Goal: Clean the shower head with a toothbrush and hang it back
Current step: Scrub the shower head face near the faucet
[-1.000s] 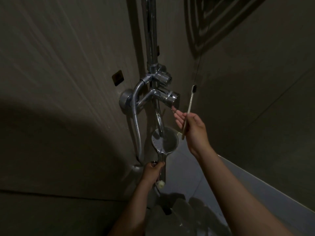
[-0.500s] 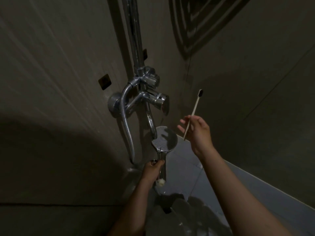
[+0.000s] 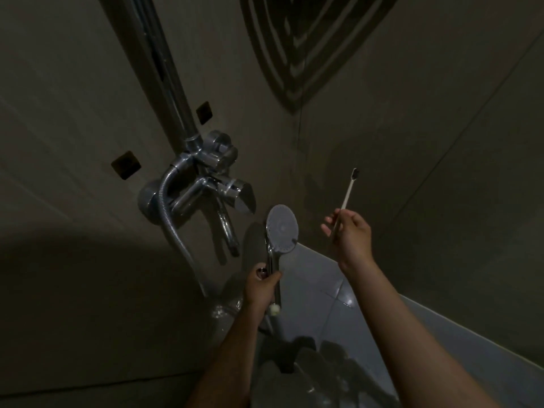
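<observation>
While the left hand point(image 3: 262, 285) clenches its fingers point(image 3: 266, 279) round the lower part of the chrome handle, the hand shower head point(image 3: 282, 228) stands upright in front of the wall, off any holder, just right of the spout point(image 3: 228, 231). Nozzle face turned toward the wearer and a little to the right. Judged a presenting grip: it offers the spray plate to the brush side and keeps the wrist clear of it.

Right hand point(image 3: 350, 235) raised beside the head, apart from it. Its fingers point(image 3: 328, 228) pinch the toothbrush point(image 3: 348, 191) low on the pale handle, dark bristle end pointing up. Bristles touch nothing. A low pinch gives reach but little pressing force; it would likely need shifting up the handle for scrubbing.

Flexible metal hose point(image 3: 167, 219) drops from the mixer valve point(image 3: 212, 184) in a long slack loop toward the floor, slack enough, it seems, for the head to be tilted freely. Where it joins the handle is too dim to make out.

Riser pipe point(image 3: 173, 92) runs up from the mixer; no holder for the head is discernible on it. Scrubbing judged not yet begun; hanging back remains.
</observation>
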